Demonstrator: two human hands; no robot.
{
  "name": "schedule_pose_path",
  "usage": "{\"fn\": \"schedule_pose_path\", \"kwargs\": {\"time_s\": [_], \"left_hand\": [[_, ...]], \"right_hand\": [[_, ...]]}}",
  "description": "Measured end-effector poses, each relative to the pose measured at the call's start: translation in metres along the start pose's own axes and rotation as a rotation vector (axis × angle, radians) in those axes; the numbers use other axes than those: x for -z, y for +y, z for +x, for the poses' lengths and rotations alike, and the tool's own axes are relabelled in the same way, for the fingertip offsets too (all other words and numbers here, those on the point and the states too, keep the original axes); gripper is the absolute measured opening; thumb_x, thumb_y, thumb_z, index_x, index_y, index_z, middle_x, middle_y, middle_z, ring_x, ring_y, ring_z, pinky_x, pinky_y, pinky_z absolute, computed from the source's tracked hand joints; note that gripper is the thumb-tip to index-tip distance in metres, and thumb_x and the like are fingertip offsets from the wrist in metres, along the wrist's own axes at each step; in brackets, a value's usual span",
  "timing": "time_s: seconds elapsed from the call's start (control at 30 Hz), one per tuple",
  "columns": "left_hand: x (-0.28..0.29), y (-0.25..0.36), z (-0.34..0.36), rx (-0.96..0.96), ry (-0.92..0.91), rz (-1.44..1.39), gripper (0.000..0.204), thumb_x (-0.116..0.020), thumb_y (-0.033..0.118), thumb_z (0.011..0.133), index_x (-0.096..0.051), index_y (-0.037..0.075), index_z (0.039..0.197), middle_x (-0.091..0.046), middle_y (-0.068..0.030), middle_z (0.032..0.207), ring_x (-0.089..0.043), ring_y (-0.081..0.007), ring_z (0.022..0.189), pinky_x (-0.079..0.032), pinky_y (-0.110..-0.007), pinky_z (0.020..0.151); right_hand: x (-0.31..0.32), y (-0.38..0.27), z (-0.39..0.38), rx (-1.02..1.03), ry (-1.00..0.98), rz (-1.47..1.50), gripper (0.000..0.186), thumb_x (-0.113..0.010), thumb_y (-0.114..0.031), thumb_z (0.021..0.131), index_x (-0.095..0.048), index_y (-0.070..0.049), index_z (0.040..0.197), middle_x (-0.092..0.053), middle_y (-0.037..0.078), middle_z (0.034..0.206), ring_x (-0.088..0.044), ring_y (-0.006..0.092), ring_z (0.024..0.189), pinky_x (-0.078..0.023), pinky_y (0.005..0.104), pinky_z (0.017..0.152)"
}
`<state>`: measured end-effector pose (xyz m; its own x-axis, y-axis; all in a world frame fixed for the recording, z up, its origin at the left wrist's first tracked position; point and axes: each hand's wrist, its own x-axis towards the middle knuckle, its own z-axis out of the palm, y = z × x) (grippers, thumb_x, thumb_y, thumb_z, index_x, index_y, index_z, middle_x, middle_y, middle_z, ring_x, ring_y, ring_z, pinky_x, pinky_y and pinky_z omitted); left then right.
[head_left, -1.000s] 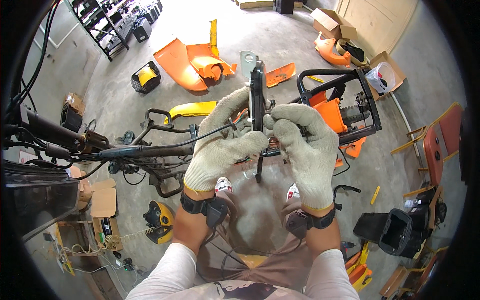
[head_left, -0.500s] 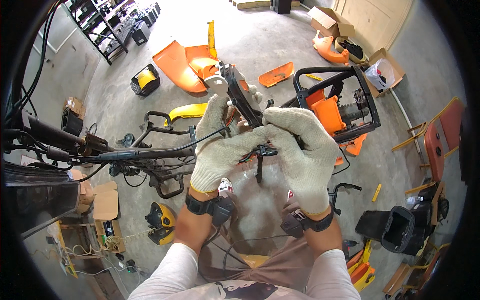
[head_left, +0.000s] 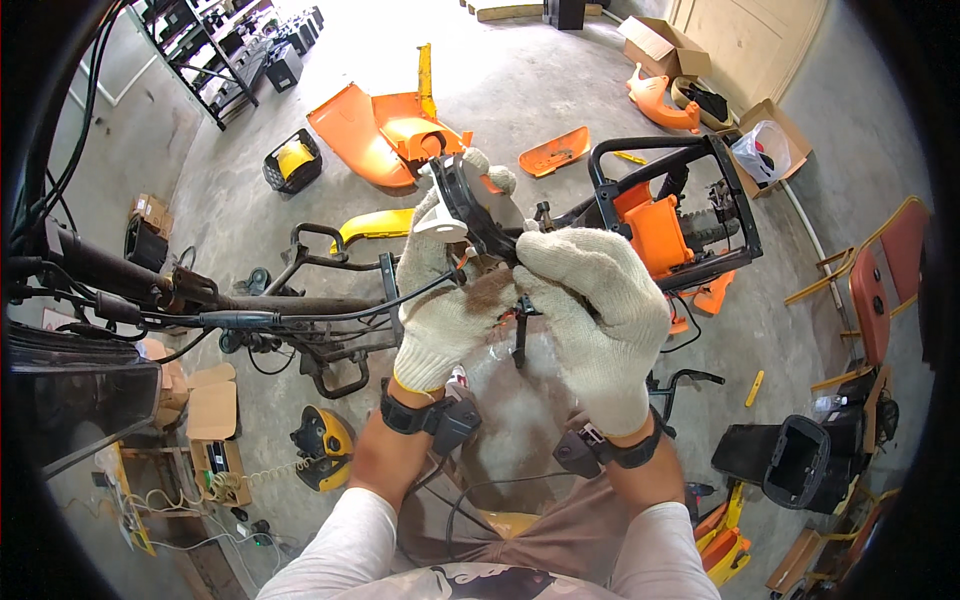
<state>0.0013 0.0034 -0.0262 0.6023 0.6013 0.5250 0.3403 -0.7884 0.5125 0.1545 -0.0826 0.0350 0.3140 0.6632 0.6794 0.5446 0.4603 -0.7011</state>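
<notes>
Both hands wear cream knit gloves. My left hand (head_left: 445, 320), its thumb smudged brown, is closed around a dark flat assembly (head_left: 470, 200) with a pale metal plate (head_left: 442, 226), tilted toward the left; its fingertips show beyond the far end. My right hand (head_left: 595, 310) is closed, fingertips pressed at the assembly's near lower end. Small wires (head_left: 505, 318) hang beneath it, partly hidden by the gloves. A bare vehicle frame (head_left: 350, 305) with cables runs crosswise behind my hands, with an orange part (head_left: 655, 230) inside its right section.
Orange body panels (head_left: 355, 140) and a yellow panel (head_left: 375, 230) lie on the concrete floor (head_left: 230, 170). A basket (head_left: 285, 175), cartons (head_left: 660, 45), red chairs (head_left: 870, 310), a black bin (head_left: 795, 460), a yellow-black helmet (head_left: 322, 450) and a shelf rack (head_left: 205, 70) surround the frame.
The assembly has tipped from upright toward the left and come down slightly, showing more of its pale plate. Both hands moved with it; my right fingers shifted onto its near end.
</notes>
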Motion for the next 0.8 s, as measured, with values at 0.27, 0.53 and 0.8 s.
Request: {"fn": "schedule_pose_path", "kwargs": {"time_s": [0.27,0.53,0.8], "left_hand": [[-0.014,0.003,0.021,0.043,0.294,-0.317,0.041,-0.067,0.021,0.089,-0.062,0.002,0.124,-0.069,-0.0122,0.111,-0.068,-0.0243,0.092,-0.057,-0.035,0.080],[-0.009,0.018,0.032,0.322,0.287,-1.543,0.079,-0.077,-0.001,0.080,-0.037,0.001,0.148,-0.050,-0.0180,0.143,-0.051,-0.0255,0.131,-0.050,-0.040,0.105],[0.000,0.004,0.018,0.116,0.140,-0.744,0.069,-0.077,0.008,0.079,-0.046,0.006,0.141,-0.055,-0.0135,0.138,-0.057,-0.0252,0.123,-0.051,-0.038,0.100]], "right_hand": [[-0.003,0.002,-0.002,0.024,0.030,-0.034,0.030,-0.073,0.004,0.076,-0.073,-0.004,0.105,-0.070,0.012,0.097,-0.069,0.0257,0.090,-0.055,0.0336,0.080],[-0.002,0.001,-0.001,-0.040,0.020,0.026,0.029,-0.078,0.002,0.075,-0.074,-0.003,0.103,-0.071,0.011,0.095,-0.069,0.0236,0.088,-0.055,0.0323,0.078],[-0.009,0.000,-0.002,0.016,0.018,0.024,0.028,-0.079,0.000,0.076,-0.075,-0.003,0.104,-0.069,0.010,0.094,-0.068,0.0206,0.085,-0.054,0.0308,0.075]]}}
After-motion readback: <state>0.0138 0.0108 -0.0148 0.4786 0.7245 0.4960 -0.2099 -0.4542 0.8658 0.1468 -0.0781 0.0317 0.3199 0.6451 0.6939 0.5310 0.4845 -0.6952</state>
